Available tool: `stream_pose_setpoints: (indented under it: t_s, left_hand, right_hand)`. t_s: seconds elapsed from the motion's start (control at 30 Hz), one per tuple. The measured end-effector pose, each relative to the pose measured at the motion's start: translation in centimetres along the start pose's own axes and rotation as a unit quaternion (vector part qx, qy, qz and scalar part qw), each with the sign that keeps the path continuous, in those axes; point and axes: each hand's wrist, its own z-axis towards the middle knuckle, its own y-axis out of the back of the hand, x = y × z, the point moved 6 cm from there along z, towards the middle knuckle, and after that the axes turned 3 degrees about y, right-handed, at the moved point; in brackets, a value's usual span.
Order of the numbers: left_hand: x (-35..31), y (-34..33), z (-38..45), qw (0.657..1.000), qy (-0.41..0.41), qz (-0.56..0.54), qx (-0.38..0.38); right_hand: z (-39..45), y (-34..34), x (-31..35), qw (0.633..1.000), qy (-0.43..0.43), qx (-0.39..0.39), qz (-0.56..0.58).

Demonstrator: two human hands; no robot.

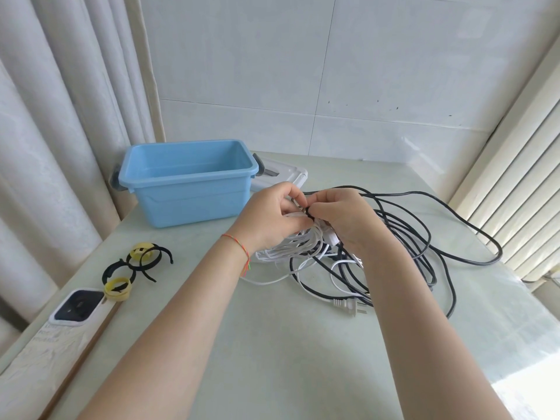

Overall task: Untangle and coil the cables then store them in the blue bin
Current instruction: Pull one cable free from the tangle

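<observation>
Across the lower frame spreads a pale green surface (272,344), backed by white wall tiles (303,71), with curtains (60,116) at left and slatted blinds (515,177) at right. The blue bin (188,189) sits at upper left, open. At centre, black cables (424,237) lie tangled beside a white cable (300,247), bundled, which the left hand (269,216) and right hand (342,219) pinch with curled fingers around a black tie. Velcro ties (136,265) lie lower left. Faint printing beside them is unreadable.

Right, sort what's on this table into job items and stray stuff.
Job:
white cable bundle, gripped by left hand and right hand
black cable, loose on the table
blue bin, open
strap ties, black and yellow

Lying about:
phone
white lid behind the bin
</observation>
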Motion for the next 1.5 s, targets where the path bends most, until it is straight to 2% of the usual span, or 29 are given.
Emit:
stream_pose_setpoints:
  t_s: [0.2,0.4,0.63,0.7,0.83,0.97,1.07,1.2,1.33,1.43,1.5]
  left_hand:
    - [-0.4,0.4,-0.1,1.0,-0.022,0.004,-0.002]
    - [-0.4,0.4,-0.1,1.0,-0.021,-0.006,-0.016]
    - [-0.6,0.6,-0.1,0.999,-0.027,-0.014,-0.031]
    - [-0.9,0.7,-0.1,0.999,-0.036,0.002,-0.035]
    - [-0.9,0.5,-0.1,0.997,-0.047,0.048,-0.025]
    - [-0.3,0.1,0.1,0.998,-0.025,0.053,0.014]
    - [0.4,0.1,0.3,1.0,0.005,0.006,0.028]
    - [1.4,0.3,0.3,0.991,0.053,-0.112,0.04]
    - [2.0,0.3,0.4,0.982,0.081,-0.159,0.066]
    - [2.5,0.3,0.6,0.982,0.093,-0.156,0.056]
    - [2.6,0.4,0.6,0.982,0.1,-0.151,0.043]
  right_hand:
    - [-0.1,0.3,0.2,0.999,0.006,0.005,-0.044]
    - [-0.5,1.1,1.1,0.995,0.043,-0.025,-0.091]
    - [-0.9,0.8,2.3,0.96,0.127,-0.016,-0.248]
    - [-1.0,0.8,2.6,0.956,0.143,-0.009,-0.255]
    - [-0.8,0.4,2.1,0.962,0.106,0.029,-0.249]
    - [-0.5,-0.8,0.8,0.982,0.054,0.071,-0.167]
    - [-0.7,-0.8,0.5,0.987,0.035,0.076,-0.139]
    - [-0.9,0.2,1.0,0.984,0.041,0.057,-0.165]
    - [-1.3,-0.3,1.4,0.943,0.103,0.105,-0.297]
    - [-0.9,-0.8,1.5,0.922,0.125,0.059,-0.361]
    - [-0.9,-0.9,1.7,0.92,0.145,0.011,-0.363]
